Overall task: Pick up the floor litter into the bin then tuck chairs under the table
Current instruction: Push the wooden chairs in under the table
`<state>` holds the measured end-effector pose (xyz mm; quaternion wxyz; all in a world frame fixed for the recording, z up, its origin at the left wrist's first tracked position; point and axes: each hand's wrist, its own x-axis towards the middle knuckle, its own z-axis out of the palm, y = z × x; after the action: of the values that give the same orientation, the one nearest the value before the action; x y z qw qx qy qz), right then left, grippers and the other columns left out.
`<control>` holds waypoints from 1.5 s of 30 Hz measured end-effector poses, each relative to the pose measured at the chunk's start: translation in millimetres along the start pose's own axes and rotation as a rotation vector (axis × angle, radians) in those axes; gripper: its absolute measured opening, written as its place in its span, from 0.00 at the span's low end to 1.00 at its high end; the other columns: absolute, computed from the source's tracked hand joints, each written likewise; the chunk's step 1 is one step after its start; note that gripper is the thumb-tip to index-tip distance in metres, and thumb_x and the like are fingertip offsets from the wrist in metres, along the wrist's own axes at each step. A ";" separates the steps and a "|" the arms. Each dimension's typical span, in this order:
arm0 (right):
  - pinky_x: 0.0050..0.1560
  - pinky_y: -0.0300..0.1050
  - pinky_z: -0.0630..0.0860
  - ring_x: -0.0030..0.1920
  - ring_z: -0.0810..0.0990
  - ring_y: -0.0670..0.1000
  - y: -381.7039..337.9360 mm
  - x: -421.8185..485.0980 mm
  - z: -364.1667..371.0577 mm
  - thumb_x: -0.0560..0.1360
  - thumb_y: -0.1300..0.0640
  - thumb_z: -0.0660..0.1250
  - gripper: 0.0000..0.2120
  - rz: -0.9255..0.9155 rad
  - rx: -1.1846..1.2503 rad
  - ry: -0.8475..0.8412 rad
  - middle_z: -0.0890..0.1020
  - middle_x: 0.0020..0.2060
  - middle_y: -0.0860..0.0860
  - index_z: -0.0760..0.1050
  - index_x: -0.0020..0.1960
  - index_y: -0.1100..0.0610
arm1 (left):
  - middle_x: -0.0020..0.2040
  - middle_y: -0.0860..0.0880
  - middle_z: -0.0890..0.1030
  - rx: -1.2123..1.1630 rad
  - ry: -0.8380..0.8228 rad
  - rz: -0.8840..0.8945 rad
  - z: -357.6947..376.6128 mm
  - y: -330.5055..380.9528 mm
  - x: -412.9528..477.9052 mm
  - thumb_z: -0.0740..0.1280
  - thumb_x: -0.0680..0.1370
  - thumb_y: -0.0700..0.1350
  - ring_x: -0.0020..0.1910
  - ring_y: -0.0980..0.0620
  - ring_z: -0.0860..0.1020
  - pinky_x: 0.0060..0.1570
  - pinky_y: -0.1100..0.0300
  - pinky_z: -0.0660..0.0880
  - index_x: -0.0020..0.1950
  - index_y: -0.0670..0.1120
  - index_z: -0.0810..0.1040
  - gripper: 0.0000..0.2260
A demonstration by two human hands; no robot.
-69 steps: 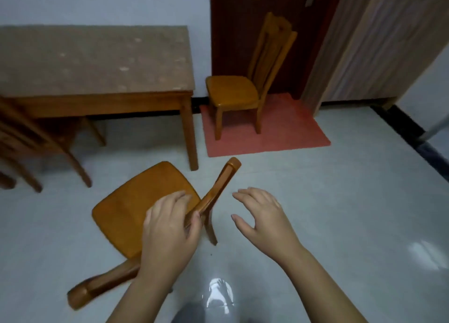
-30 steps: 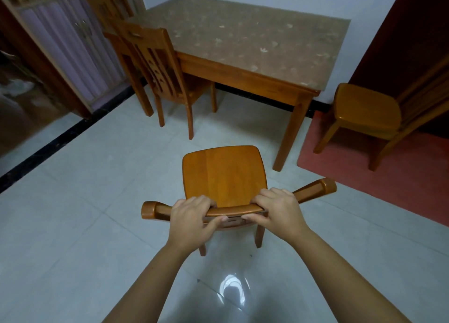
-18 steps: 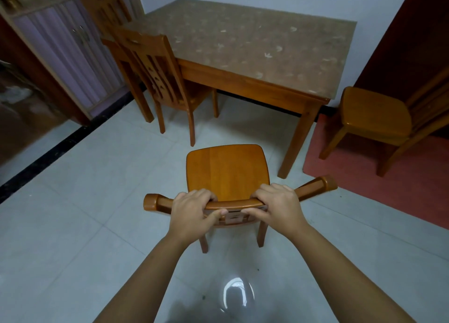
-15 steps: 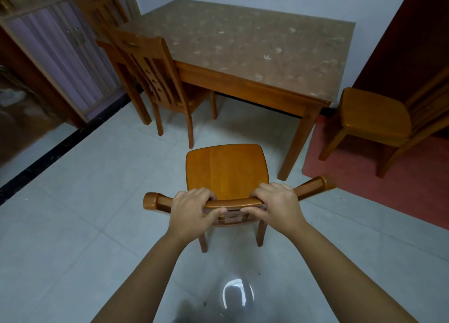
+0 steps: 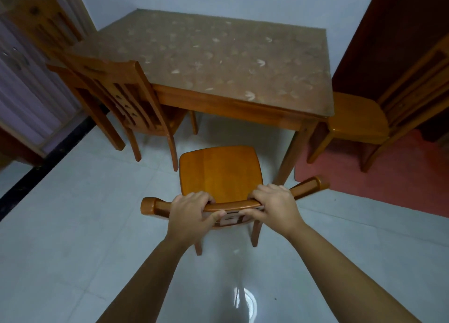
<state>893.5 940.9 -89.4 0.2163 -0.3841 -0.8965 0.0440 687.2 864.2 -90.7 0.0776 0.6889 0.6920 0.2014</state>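
An orange wooden chair [image 5: 220,170] stands upright on the pale tiled floor, its seat facing the wooden table [image 5: 218,52]. Both of my hands grip its curved top rail from behind: my left hand [image 5: 192,215] on the left half, my right hand [image 5: 274,207] on the right half. The seat's front edge lies a short way from the table's near side, beside the table's right front leg [image 5: 291,150]. No litter or bin shows in this view.
A second chair [image 5: 126,103] is partly tucked under the table's left part. A third chair [image 5: 364,118] stands on a red mat [image 5: 388,179] at the right, in front of a dark door. A cabinet [image 5: 26,79] lines the left wall.
The chair went from tilted sideways in my left hand to upright with both hands on its rail. Since then it and I have moved closer to the table.
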 end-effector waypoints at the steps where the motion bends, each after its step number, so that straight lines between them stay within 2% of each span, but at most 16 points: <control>1: 0.34 0.40 0.64 0.32 0.75 0.49 -0.9 8.5 3.6 0.69 0.34 0.56 0.23 0.009 -0.005 0.001 0.78 0.32 0.46 0.77 0.39 0.52 | 0.38 0.59 0.72 -0.005 0.004 0.015 -1.3 -8.5 8.2 0.54 0.71 0.67 0.38 0.58 0.70 0.42 0.60 0.61 0.44 0.52 0.75 0.21; 5: 0.34 0.41 0.64 0.32 0.75 0.49 -1.9 43.5 17.8 0.70 0.34 0.57 0.22 0.030 -0.010 0.006 0.78 0.32 0.47 0.77 0.39 0.52 | 0.38 0.59 0.72 -0.002 0.006 0.065 -6.0 -38.3 41.4 0.50 0.70 0.68 0.37 0.58 0.70 0.41 0.58 0.61 0.44 0.53 0.74 0.23; 10: 0.33 0.42 0.67 0.32 0.75 0.49 5.2 90.3 36.4 0.70 0.34 0.56 0.23 0.048 -0.027 0.021 0.77 0.31 0.47 0.76 0.38 0.52 | 0.37 0.58 0.72 0.004 0.019 0.105 -10.3 -70.8 88.4 0.56 0.71 0.66 0.36 0.57 0.69 0.41 0.58 0.62 0.43 0.52 0.74 0.19; 14: 0.34 0.42 0.67 0.32 0.74 0.49 13.7 132.5 53.2 0.70 0.34 0.55 0.23 0.076 -0.024 0.032 0.77 0.31 0.47 0.76 0.38 0.52 | 0.35 0.58 0.71 0.016 0.071 0.170 -11.3 -102.4 132.1 0.53 0.72 0.68 0.34 0.58 0.68 0.38 0.58 0.60 0.41 0.52 0.73 0.22; 19: 0.34 0.44 0.70 0.32 0.74 0.49 27.1 182.5 69.9 0.70 0.33 0.53 0.25 0.111 -0.018 0.023 0.76 0.31 0.47 0.77 0.38 0.52 | 0.33 0.58 0.70 0.009 0.091 0.211 -12.0 -132.0 184.1 0.50 0.74 0.69 0.31 0.58 0.68 0.34 0.61 0.59 0.39 0.51 0.74 0.24; 24: 0.31 0.44 0.69 0.30 0.72 0.49 37.5 219.1 84.3 0.70 0.34 0.55 0.24 0.119 -0.017 0.076 0.76 0.29 0.47 0.77 0.37 0.53 | 0.33 0.58 0.70 0.006 0.064 0.242 -14.2 -155.8 225.4 0.50 0.74 0.69 0.30 0.57 0.69 0.36 0.59 0.64 0.39 0.51 0.74 0.25; 27: 0.30 0.44 0.69 0.30 0.72 0.48 41.4 242.1 91.0 0.69 0.34 0.56 0.24 0.122 -0.024 0.091 0.75 0.29 0.47 0.77 0.36 0.53 | 0.33 0.59 0.70 -0.009 0.076 0.255 -17.4 -169.1 248.2 0.51 0.73 0.69 0.30 0.58 0.69 0.35 0.58 0.64 0.39 0.51 0.74 0.24; 35: 0.29 0.41 0.65 0.29 0.71 0.48 47.4 287.7 110.3 0.68 0.36 0.58 0.21 0.147 -0.048 0.133 0.74 0.28 0.47 0.74 0.33 0.53 | 0.34 0.54 0.76 -0.055 0.079 0.328 -19.6 -205.7 295.8 0.52 0.74 0.68 0.31 0.56 0.72 0.33 0.57 0.69 0.41 0.49 0.76 0.26; 40: 0.28 0.42 0.66 0.28 0.71 0.50 50.0 316.2 123.0 0.68 0.36 0.60 0.21 0.162 -0.057 0.181 0.74 0.28 0.48 0.74 0.33 0.54 | 0.33 0.54 0.76 -0.052 0.091 0.377 -22.6 -228.1 328.3 0.58 0.73 0.65 0.30 0.55 0.73 0.32 0.57 0.69 0.41 0.49 0.76 0.21; 43: 0.28 0.43 0.66 0.29 0.72 0.50 49.3 335.4 131.4 0.68 0.36 0.60 0.21 0.184 -0.059 0.192 0.75 0.28 0.48 0.74 0.33 0.54 | 0.33 0.54 0.77 -0.038 0.103 0.405 -27.1 -241.0 348.6 0.55 0.73 0.67 0.29 0.55 0.73 0.33 0.59 0.68 0.41 0.48 0.76 0.23; 45: 0.28 0.44 0.67 0.29 0.72 0.51 49.3 348.0 137.2 0.69 0.36 0.60 0.22 0.205 -0.065 0.186 0.75 0.28 0.49 0.74 0.33 0.55 | 0.33 0.54 0.77 -0.039 0.095 0.422 -29.2 -250.8 361.4 0.57 0.72 0.66 0.30 0.54 0.74 0.33 0.58 0.68 0.41 0.48 0.76 0.22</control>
<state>655.9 1233.8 -102.2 0.2805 -0.4827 -0.8297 0.0011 430.6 1222.6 -99.4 0.0146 0.8065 0.5314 0.2588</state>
